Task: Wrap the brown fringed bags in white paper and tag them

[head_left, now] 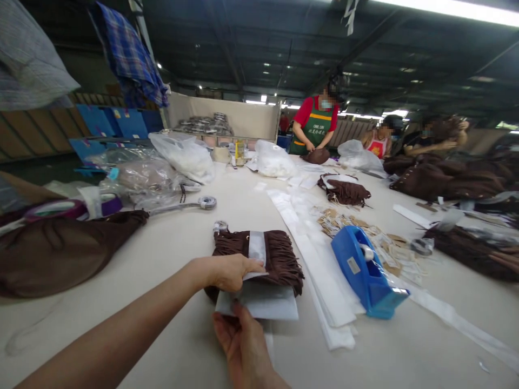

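Note:
A dark brown fringed bag (279,248) lies on the table in front of me, a pale strip (257,247) running across its top. My left hand (233,272) is closed on the bag's near edge, its index finger lying along the end of the strip. Beneath that edge a flat white sheet (263,303) sticks out toward me. My right hand (245,340) pinches the sheet's near side, thumb on top and the other fingers underneath. How far the sheet reaches into or under the bag is hidden.
Right of the bag are long white strips (320,286), a blue tape dispenser (365,270) and a heap of tags (389,248). A brown bag (65,251) and purple tape rolls (57,209) lie left. Across the table a person (318,124) handles a brown item.

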`<action>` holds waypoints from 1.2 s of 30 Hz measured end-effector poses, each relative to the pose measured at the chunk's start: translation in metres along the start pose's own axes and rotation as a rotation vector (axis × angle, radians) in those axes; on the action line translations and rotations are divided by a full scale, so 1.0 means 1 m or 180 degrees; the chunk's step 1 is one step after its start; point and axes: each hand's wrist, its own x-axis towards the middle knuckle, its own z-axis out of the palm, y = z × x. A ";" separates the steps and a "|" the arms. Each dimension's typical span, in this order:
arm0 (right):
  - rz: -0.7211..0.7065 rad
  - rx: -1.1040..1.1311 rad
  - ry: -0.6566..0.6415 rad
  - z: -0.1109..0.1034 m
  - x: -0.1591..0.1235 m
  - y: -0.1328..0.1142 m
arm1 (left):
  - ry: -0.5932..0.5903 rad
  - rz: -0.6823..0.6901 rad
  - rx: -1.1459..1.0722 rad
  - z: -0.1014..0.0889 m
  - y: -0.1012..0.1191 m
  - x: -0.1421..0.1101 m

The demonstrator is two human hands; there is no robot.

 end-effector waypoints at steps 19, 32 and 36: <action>-0.0543 -0.0569 -0.0087 -0.022 0.008 -0.061 | 0.0330 -0.0256 0.0437 0.046 0.017 -0.013; -0.3074 -0.4737 -0.0985 -0.055 -0.020 -0.102 | 0.1039 -0.0399 0.1518 0.108 0.010 -0.007; -0.4456 -0.5587 -0.1942 -0.038 -0.005 -0.110 | 0.1328 -0.0332 0.1478 0.112 0.006 -0.008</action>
